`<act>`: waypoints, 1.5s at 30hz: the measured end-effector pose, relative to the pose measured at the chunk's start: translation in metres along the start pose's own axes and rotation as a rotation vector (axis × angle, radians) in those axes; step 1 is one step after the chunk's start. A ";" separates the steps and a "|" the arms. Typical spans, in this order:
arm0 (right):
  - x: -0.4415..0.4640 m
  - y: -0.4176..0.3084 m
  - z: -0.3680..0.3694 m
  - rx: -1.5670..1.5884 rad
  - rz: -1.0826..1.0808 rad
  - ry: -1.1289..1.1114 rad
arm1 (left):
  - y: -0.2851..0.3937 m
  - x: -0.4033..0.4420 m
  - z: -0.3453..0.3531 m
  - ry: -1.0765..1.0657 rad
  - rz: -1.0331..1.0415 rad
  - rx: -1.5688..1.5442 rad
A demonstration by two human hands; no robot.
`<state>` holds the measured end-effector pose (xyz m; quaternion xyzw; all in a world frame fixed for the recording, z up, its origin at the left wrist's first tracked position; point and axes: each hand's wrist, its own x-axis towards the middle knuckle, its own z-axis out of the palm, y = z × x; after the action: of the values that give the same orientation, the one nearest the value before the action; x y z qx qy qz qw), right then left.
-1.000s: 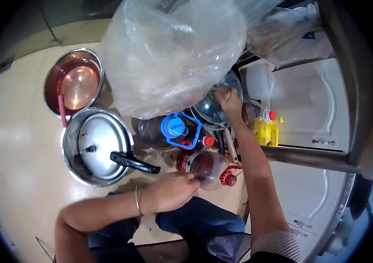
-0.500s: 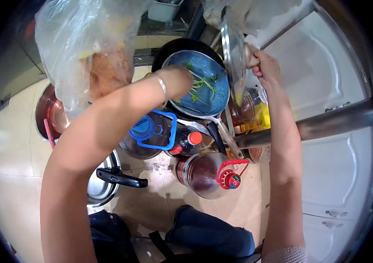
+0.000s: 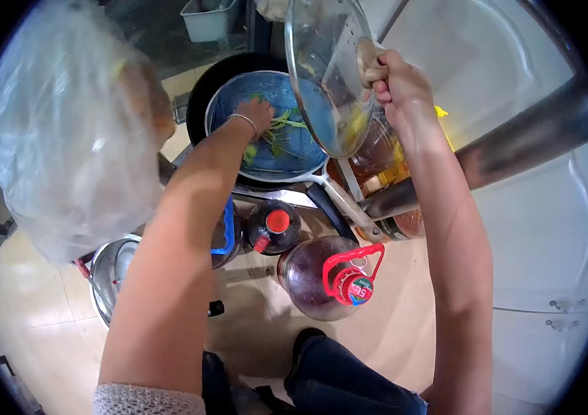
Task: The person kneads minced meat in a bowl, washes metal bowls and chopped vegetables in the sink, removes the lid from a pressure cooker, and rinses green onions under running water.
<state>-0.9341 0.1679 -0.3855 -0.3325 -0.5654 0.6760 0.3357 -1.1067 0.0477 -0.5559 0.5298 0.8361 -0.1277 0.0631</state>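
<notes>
My left hand (image 3: 257, 114), with a bracelet at the wrist, reaches into a blue-lined frying pan (image 3: 231, 155). Its fingers are closed around green leafy stems (image 3: 285, 126), and their tips are partly hidden. A few more bits of green lie on the pan's bottom. Up to the right, my right hand (image 3: 404, 83) grips the knob of a glass lid (image 3: 321, 62). The lid is tilted nearly on edge beside the pan's right rim. The pan's long handle (image 3: 349, 200) points down and right.
Below the pan stand a dark bottle with a red cap (image 3: 276, 225) and a large jug with a red handle (image 3: 321, 280). A plastic bag (image 3: 66, 138) bulges at left, above a strainer (image 3: 106, 266). A dark pipe (image 3: 522, 131) crosses before white cabinets (image 3: 543, 228).
The view has shifted. My left hand has moved deeper into the pan, onto the greens. The lid, still in my right hand, shows more of its glass face.
</notes>
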 end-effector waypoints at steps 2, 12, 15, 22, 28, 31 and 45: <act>0.005 0.001 -0.001 0.019 -0.013 0.032 | -0.004 0.007 0.002 -0.024 0.014 -0.052; 0.001 -0.009 0.015 -0.082 -0.044 0.036 | -0.017 -0.044 -0.097 0.311 -0.295 -0.597; 0.009 -0.003 0.018 -0.132 -0.060 0.001 | -0.041 -0.069 -0.115 0.255 -0.322 -0.750; 0.021 0.065 0.041 -0.440 -0.193 -0.082 | -0.049 -0.152 -0.149 0.382 -0.488 -1.618; 0.024 0.136 0.071 -0.965 -0.569 -0.119 | -0.054 -0.162 -0.162 0.409 -0.176 -2.010; 0.039 0.158 0.068 -1.008 -0.743 -0.277 | -0.049 -0.174 -0.166 0.354 -0.080 -2.166; -0.207 -0.066 0.125 -0.693 0.178 -0.910 | 0.016 -0.316 -0.153 0.358 -0.169 -2.616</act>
<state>-0.9177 -0.0628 -0.2885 -0.1452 -0.8111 0.5520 -0.1277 -0.9514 -0.1776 -0.3356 0.0347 0.3686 0.8357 0.4056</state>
